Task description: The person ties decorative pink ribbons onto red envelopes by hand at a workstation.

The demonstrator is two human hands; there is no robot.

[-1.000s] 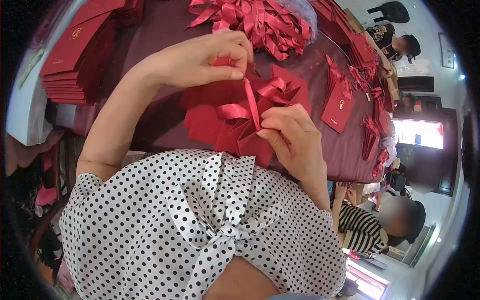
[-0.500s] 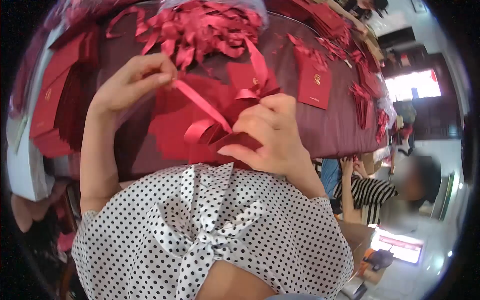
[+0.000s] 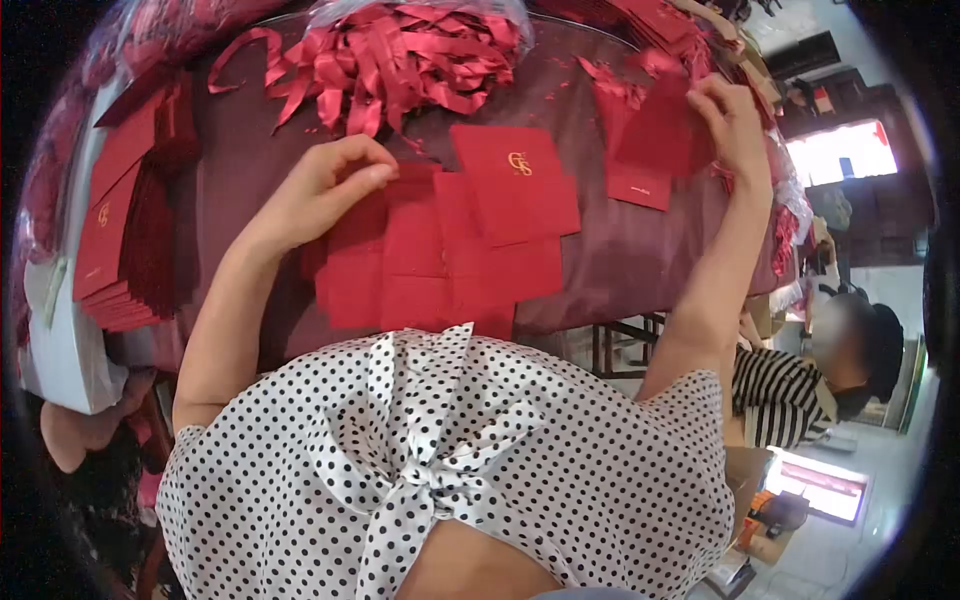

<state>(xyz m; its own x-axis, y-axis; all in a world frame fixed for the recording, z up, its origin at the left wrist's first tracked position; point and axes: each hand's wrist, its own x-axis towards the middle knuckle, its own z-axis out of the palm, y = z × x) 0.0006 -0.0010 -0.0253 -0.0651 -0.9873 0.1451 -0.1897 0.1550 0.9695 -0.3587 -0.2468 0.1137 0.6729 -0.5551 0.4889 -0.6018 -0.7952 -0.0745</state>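
My right hand (image 3: 735,125) is stretched out to the far right, its fingers closed on the edge of a red envelope (image 3: 660,125). Motion blurs that envelope, and it hangs over another red envelope (image 3: 640,190) lying on the table. On the left, the thumb and fingers of my left hand (image 3: 335,185) pinch at the top edge of a red envelope (image 3: 413,215) in the overlapping spread before me. A red envelope with a gold logo (image 3: 515,185) lies at an angle on top of this spread, to the right of my left hand.
A heap of red ribbons (image 3: 400,70) in clear plastic lies at the back of the dark red tablecloth (image 3: 250,120). Stacked red envelopes (image 3: 130,215) stand on the left. Beyond the table on the right is a person in a striped top (image 3: 780,395).
My right hand has swung far right with the beribboned envelope. My left hand has let go of the ribbon and come down to the spread envelopes. The logo envelope beneath is now uncovered.
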